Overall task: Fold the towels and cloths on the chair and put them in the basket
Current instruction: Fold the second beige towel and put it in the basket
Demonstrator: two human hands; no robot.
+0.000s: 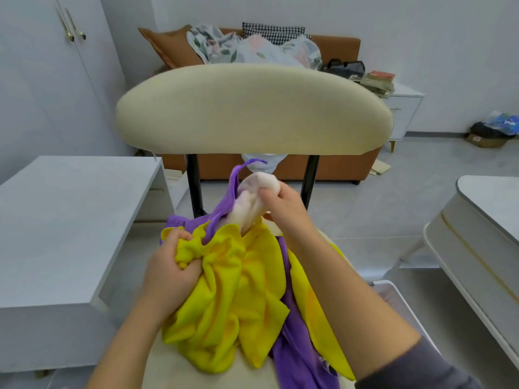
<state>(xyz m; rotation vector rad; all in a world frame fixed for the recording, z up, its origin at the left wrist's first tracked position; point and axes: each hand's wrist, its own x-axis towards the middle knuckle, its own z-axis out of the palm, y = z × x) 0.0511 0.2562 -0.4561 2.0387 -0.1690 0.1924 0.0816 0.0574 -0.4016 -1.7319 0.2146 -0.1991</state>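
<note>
Crumpled yellow fleece cloth (238, 290) lay frame centre, clenched by left hand (171, 265); right hand (283, 209) above-right gripped pale pink fluffy towel (252, 200), long axis diagonal.

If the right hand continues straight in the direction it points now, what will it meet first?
Probably the purple cloth just beyond the pale cloth that the right hand grips, pointing up-left. Depth is unclear; it might pass over it toward the black chair post.

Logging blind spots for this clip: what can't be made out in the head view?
- Basket: only a pale corner shows; the right forearm hides the rest, so its contents cannot be seen.
- Cloth count: yellow cloths and purple cloth are tangled together.
- Pale cloth: motion-blurred in the right hand.
- Left hand: fingertips buried in yellow fabric.
- Chair seat: mostly covered.
</note>
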